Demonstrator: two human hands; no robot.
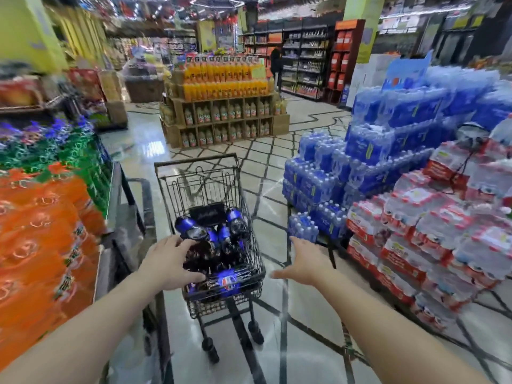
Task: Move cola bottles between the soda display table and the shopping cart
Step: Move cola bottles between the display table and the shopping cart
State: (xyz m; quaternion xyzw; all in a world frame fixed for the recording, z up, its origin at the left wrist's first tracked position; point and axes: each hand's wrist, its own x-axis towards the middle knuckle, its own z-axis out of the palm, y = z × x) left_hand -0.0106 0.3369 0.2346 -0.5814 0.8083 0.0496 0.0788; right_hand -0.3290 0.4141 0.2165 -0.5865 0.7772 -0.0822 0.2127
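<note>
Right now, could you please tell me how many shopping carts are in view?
1. The shopping cart stands in the aisle straight ahead, loaded with cola bottles, beside the left hand. Others may be hidden behind the displays.

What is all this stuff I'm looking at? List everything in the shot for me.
shopping cart: one, black wire, centre aisle
cola bottles: several, exact count unclear, dark with blue labels, lying in the cart
orange soda packs: a stack, orange, near left
green and blue soda packs: a stack, behind the orange ones
juice display: many bottles, orange above and paler below, in cardboard shelving, centre back
blue water packs: many, shrink-wrapped, right
red-labelled water packs: many, clear, near right
store shelves: dark, far back
left hand: fingers spread, over the bottles at the cart's near end
right hand: open, right of the cart, holding nothing
</note>
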